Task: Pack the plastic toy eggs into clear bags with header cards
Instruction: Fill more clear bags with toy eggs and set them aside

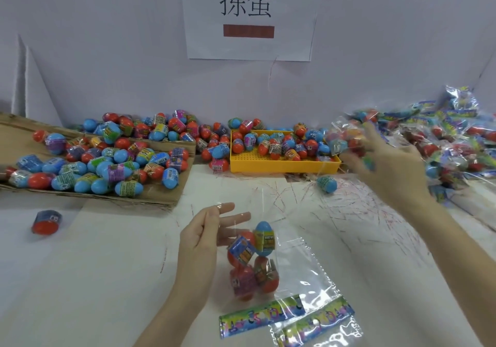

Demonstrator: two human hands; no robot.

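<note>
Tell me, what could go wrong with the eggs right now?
1. The clear bag near the left hand looks open and unheld, so its eggs could roll out.
2. The right hand is blurred beside a filled bag over the yellow tray; the bag might land on the loose eggs there.
3. A loose egg on the table could roll away.

We note the right hand (386,164) and the filled bag (346,140) at it are motion-blurred; we cannot tell whether the fingers grip it. The packed-bag pile (461,137) runs off the right edge. The lower header card (316,325) is cut by the bottom edge. Egg label print is illegible.
</note>
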